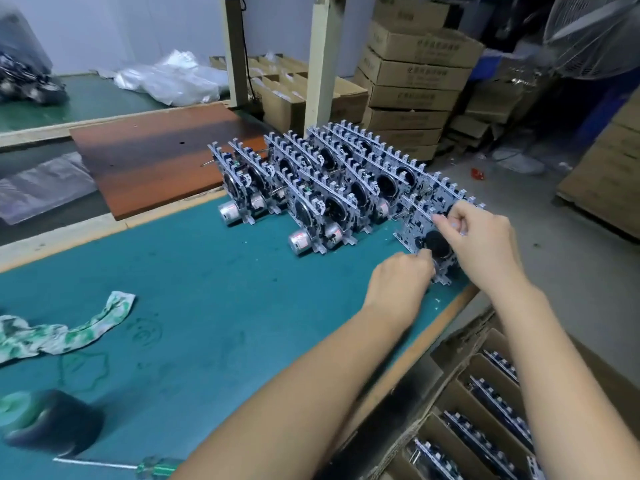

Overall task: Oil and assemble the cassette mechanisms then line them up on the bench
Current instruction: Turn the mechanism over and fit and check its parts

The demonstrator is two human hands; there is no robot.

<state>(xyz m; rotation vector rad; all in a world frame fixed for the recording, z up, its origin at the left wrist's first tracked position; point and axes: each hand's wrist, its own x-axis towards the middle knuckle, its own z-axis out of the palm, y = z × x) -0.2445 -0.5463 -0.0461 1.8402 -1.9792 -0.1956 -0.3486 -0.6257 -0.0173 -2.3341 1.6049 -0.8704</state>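
Several grey cassette mechanisms (pixel 325 181) with black flywheels and silver motors stand on edge in rows on the teal bench mat (pixel 207 289). At the bench's right edge stands one more cassette mechanism (pixel 424 221). My right hand (pixel 481 237) grips its upper edge. My left hand (pixel 401 278) pinches its lower part beside the black flywheel (pixel 434 242). Both hands hide much of this mechanism.
A green-patterned rag (pixel 65 330) lies at the left. A dark round container (pixel 52 422) and a green-handled screwdriver (pixel 152 469) sit near the front. A brown board (pixel 156 154) lies behind. A divided carton (pixel 485 420) holding more mechanisms is below right. Stacked cartons (pixel 412 81) stand behind.
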